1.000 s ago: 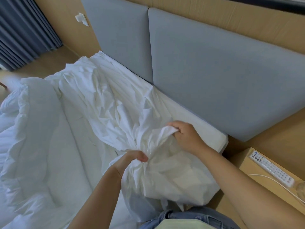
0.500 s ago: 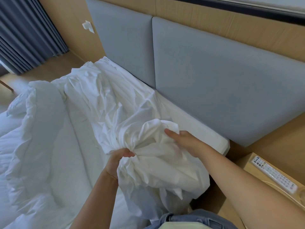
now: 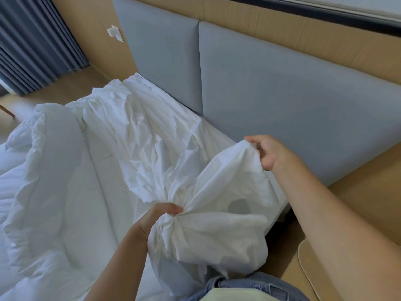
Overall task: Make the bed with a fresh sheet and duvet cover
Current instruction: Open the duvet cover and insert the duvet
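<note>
The left hand (image 3: 159,217) grips a tight bunch of the white sheet (image 3: 219,187) over the bed's (image 3: 102,192) near side. The right hand (image 3: 268,152) pinches the sheet's raised edge, lifted apart from the left hand and near the grey headboard (image 3: 282,101). The rest of the sheet trails crumpled along the headboard's foot. A heaped duvet (image 3: 39,181) fills the left side. Wooden floor (image 3: 368,192) lies open beyond the bed's right corner, and more by the curtain (image 3: 32,44).
</note>
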`<state>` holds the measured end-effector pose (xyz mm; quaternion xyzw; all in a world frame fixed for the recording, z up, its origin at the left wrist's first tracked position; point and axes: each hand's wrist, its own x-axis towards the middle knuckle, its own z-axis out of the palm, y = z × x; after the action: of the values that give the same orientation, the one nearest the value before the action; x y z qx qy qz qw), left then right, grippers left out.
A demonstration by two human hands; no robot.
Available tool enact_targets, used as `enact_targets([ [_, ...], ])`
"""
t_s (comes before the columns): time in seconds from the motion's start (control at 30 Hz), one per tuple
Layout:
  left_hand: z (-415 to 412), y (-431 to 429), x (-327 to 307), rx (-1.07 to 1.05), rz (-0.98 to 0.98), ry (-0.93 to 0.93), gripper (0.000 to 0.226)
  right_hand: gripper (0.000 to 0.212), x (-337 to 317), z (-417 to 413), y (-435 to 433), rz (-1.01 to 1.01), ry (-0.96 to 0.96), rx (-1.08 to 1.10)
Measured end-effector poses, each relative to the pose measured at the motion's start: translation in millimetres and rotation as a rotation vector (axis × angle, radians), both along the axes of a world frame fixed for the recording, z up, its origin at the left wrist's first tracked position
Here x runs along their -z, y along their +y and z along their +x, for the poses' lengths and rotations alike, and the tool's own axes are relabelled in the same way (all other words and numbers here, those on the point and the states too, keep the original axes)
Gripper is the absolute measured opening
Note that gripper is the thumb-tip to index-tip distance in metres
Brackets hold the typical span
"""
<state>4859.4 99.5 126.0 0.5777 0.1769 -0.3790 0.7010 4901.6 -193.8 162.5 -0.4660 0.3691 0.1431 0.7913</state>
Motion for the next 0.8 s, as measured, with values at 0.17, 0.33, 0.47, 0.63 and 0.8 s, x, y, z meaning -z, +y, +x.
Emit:
enact_targets([
  [0.17, -5, 2, 2, -0.094, -0.008, -0.002, 0.076, 0.076, 1, -26, -7, 0.155, -0.35, 0.012],
  [0.33, -6, -8, 0, -0.071, -0.086, 0.018, 0.07, 0.071, 9, -42, 30, -1.181, -0.272, -0.432],
  [0.47, -5, -22, 1, -0.026, -0.081, 0.011, 0.049, 0.016, 16, -79, 96, -0.92, -0.412, -0.472],
  [0.63, -9, -32, 2, 0.058, -0.194, 0.027, 0.033, 0.016, 48, -92, 120, -0.653, -0.35, -0.495],
  [0.8, -6, -43, -1, 0.026, -0.093, -0.006, 0.026, 0.015, 49, -80, 121, -0.837, -0.402, -0.279],
])
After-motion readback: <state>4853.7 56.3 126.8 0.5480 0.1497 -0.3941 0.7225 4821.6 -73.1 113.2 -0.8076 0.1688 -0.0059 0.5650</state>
